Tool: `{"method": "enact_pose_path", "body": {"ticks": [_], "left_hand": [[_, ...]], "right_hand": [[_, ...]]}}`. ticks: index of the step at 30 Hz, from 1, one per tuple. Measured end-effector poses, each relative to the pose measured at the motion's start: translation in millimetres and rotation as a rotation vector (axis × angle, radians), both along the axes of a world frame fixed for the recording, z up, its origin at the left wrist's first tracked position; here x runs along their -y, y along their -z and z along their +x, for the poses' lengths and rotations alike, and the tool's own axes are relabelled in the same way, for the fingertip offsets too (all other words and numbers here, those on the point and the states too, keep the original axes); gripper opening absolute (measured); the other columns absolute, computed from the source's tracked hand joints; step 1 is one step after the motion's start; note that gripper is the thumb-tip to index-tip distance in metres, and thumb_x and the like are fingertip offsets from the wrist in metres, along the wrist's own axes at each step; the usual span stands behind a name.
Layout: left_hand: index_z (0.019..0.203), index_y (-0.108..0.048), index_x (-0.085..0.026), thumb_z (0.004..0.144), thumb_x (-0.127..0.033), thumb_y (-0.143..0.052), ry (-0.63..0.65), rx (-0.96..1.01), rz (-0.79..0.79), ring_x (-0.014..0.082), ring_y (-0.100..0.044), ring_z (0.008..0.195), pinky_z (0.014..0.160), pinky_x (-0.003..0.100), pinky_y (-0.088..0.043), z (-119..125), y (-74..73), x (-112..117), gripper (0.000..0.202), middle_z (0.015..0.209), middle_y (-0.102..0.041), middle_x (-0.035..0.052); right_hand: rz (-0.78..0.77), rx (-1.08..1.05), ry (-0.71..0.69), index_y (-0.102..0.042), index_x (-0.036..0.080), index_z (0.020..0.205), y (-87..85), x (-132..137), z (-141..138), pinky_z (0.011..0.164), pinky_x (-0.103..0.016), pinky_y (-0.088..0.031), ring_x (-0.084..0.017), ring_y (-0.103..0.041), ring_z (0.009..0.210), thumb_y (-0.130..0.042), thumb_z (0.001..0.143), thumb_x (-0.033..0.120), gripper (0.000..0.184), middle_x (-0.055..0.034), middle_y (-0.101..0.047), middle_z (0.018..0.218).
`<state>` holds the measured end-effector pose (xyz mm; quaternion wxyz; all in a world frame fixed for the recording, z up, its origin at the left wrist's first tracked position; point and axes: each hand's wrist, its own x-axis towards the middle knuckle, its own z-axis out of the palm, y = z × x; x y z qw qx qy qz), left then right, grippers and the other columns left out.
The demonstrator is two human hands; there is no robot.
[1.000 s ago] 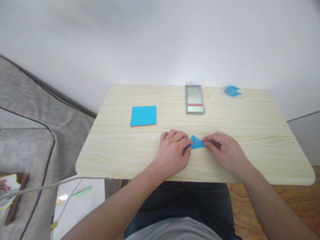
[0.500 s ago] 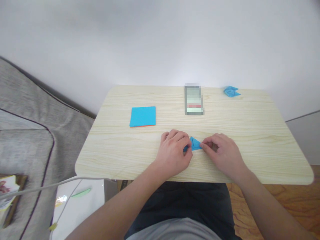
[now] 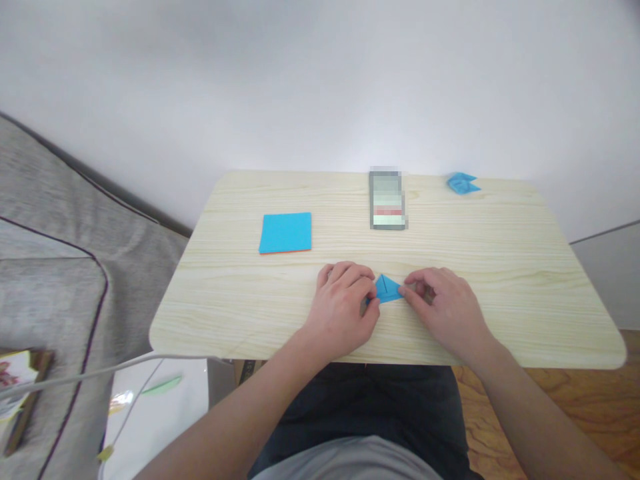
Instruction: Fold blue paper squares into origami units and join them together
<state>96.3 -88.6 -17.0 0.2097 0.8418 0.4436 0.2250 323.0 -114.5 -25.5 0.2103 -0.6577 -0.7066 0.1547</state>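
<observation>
A small blue folded paper (image 3: pixel 388 291), shaped like a low triangle with a dark crease line near its peak, lies near the front of the table between my hands. My left hand (image 3: pixel 344 303) grips its left end, thumb and fingers closed and hiding that part. At the right corner, my right hand (image 3: pixel 444 303) pinches the paper between thumb and forefinger. To the left and farther back sits a stack of blue square paper (image 3: pixel 285 233), with an orange edge showing underneath.
A phone-like device (image 3: pixel 387 199), its screen blurred, lies at the table's back. A folded blue paper figure (image 3: pixel 463 183) with two points rests at the back right. The wooden table (image 3: pixel 525 280) meets a white wall. A cable (image 3: pixel 125 363) crosses at lower left.
My left hand has slid slightly left along the folded paper, so a little more of it shows. My right hand stays nearly in place.
</observation>
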Motion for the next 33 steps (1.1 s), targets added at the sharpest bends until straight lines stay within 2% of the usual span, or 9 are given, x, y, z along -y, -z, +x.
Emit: {"method": "enact_pose_path", "body": {"ticks": [3,7,10,13,15,19,25,33], "left_hand": [[0.088,-0.067,-0.023,0.093,-0.024,-0.064,-0.019,0.011,0.0,0.0231,-0.058,0.119,0.11,0.048,-0.037,-2,1.1,0,0.006,0.119,-0.071,0.001],[0.082,-0.066,-0.022,0.09,-0.021,-0.066,-0.048,0.016,-0.003,0.0231,-0.057,0.119,0.109,0.047,-0.038,-2,1.8,0,0.008,0.119,-0.07,0.0008],[0.08,-0.065,-0.022,0.088,-0.021,-0.068,-0.049,0.01,-0.005,0.0234,-0.057,0.119,0.109,0.047,-0.038,-2,1.4,0,0.008,0.119,-0.07,0.0009],[0.081,-0.065,-0.022,0.088,-0.021,-0.067,-0.03,0.001,-0.003,0.0236,-0.057,0.119,0.11,0.048,-0.037,-3,0.7,0,0.007,0.12,-0.069,0.0012],[0.083,-0.066,-0.022,0.088,-0.02,-0.067,-0.009,-0.002,-0.004,0.024,-0.057,0.12,0.11,0.048,-0.037,-4,-0.1,1,0.005,0.12,-0.069,0.0019],[0.086,-0.069,-0.023,0.087,-0.019,-0.066,0.039,0.013,-0.017,0.0244,-0.056,0.122,0.111,0.048,-0.036,-10,-2.3,0,0.005,0.122,-0.07,0.002],[0.102,-0.074,-0.027,0.084,-0.008,-0.06,0.123,0.043,-0.029,0.0227,-0.057,0.12,0.11,0.046,-0.037,-19,-2.1,-3,0.029,0.121,-0.072,-0.0008],[0.108,-0.074,-0.027,0.088,-0.012,-0.059,0.147,0.018,-0.003,0.0248,-0.056,0.122,0.113,0.049,-0.034,-24,-0.4,0,0.029,0.118,-0.074,-0.0004]], "right_hand": [[0.037,-0.006,0.004,-0.068,0.025,0.102,1.7,2,-2,0.074,-0.035,-0.042,-0.021,-0.06,0.08,-0.07,0.093,0.038,0.017,0.0007,-0.066,0.077],[0.114,0.03,-0.048,-0.069,0.024,0.097,5.1,6,-9,0.077,-0.036,-0.041,-0.021,-0.061,0.085,-0.065,0.097,0.031,0.008,-0.0014,-0.068,0.084],[0.167,0.085,-0.08,-0.071,0.023,0.098,6.6,8,-16,0.08,-0.037,-0.04,-0.023,-0.062,0.092,-0.06,0.099,0.024,0.011,-0.0036,-0.069,0.091],[0.186,0.126,-0.056,-0.071,0.023,0.098,6.9,10,-23,0.081,-0.038,-0.039,-0.024,-0.062,0.095,-0.06,0.098,0.022,0.011,-0.0038,-0.07,0.094],[0.187,0.144,-0.018,-0.071,0.023,0.096,6.9,12,-27,0.081,-0.038,-0.038,-0.024,-0.062,0.095,-0.063,0.098,0.027,0.009,-0.0034,-0.07,0.092],[0.195,0.164,0.046,-0.07,0.023,0.096,6.3,15,-32,0.08,-0.038,-0.037,-0.025,-0.062,0.094,-0.068,0.096,0.041,0.018,-0.0035,-0.071,0.092],[0.189,0.194,0.074,-0.069,0.024,0.097,5.6,16,-37,0.081,-0.038,-0.036,-0.026,-0.061,0.096,-0.07,0.094,0.048,0.024,-0.0039,-0.07,0.094],[0.182,0.237,0.094,-0.066,0.023,0.098,4.8,17,-42,0.082,-0.039,-0.034,-0.027,-0.059,0.098,-0.068,0.093,0.052,0.03,-0.0058,-0.07,0.096]]}}
